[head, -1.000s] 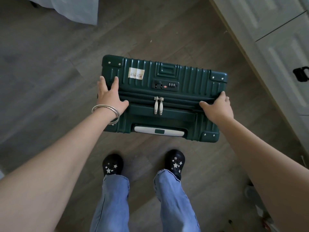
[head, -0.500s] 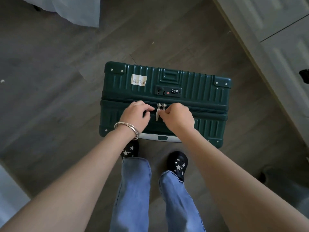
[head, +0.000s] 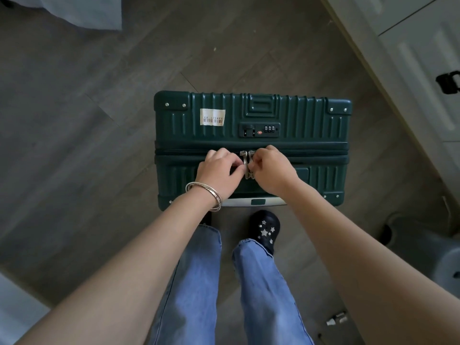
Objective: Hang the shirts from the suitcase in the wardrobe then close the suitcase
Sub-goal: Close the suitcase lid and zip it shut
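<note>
At far left, the wood-grain floor runs in grey-brown planks, with a pale fabric edge at the upper left corner.

The left hand, with silver bangles at the wrist, rests on the top face of the suitcase; its thumb and forefinger are curled and pinch the left one of the two metal zip pulls.

The suitcase stands on the floor directly in front of the person's feet, its long side across the view. It is a dark green hard shell with vertical ribbing, riveted corner caps and a recessed rectangular panel at the far middle. A pale barcode sticker sits on the left part of the far shell. A combination lock with three dials lies near the centre, just beyond the zip line. The two shells meet; the zip track runs the full width and both pulls sit together at the middle, lying toward the person. A white-grey handle bar shows on the near edge.

The right hand is curled likewise, its fingertips pinching the right pull, knuckles nearly touching those of the left hand.

Below, blue jeans and a black shoe with star charms are visible.

At right, pale panelled wardrobe doors run diagonally, with a black handle at the frame edge.
</note>
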{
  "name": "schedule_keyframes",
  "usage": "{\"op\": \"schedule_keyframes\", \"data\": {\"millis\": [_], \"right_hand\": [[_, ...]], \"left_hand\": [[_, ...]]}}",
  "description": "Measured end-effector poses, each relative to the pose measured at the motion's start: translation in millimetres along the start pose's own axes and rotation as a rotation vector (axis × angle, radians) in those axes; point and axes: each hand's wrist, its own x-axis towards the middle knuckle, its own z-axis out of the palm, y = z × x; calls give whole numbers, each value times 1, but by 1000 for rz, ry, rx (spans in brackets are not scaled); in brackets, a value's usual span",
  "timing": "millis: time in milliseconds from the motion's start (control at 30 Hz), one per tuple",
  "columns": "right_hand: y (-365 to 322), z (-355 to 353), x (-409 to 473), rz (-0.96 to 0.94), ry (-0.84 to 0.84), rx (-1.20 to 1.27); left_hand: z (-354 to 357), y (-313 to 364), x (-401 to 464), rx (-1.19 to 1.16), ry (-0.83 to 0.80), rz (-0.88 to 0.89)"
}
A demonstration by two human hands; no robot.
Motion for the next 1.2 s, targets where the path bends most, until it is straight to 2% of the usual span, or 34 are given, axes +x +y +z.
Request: {"op": "schedule_keyframes", "data": {"millis": [133,400,533,700,833,900,1033,1200], "right_hand": [[1,-4,-1,-4,-16,46],[5,-16,-11,118,100,520],[5,-19,-9,131,23,691],[2,-38,-5,173,-127,899],[3,-39,2,98,-81,768],[2,-36,9,74,-21,672],[-2,-36,18,61,-5,516],[0,-38,25,67,44,468]], "left_hand": [[-2,0,-2,-77,30,-10],[1,3,-4,34,90,95],[8,10,1,38,188,104],[9,11,8,-206,304,93],[1,18,14,-353,364,-29],[-3,21,19,-358,353,-92],[-9,23,26,-346,326,-157],[-12,23,30,-347,308,-191]]}}
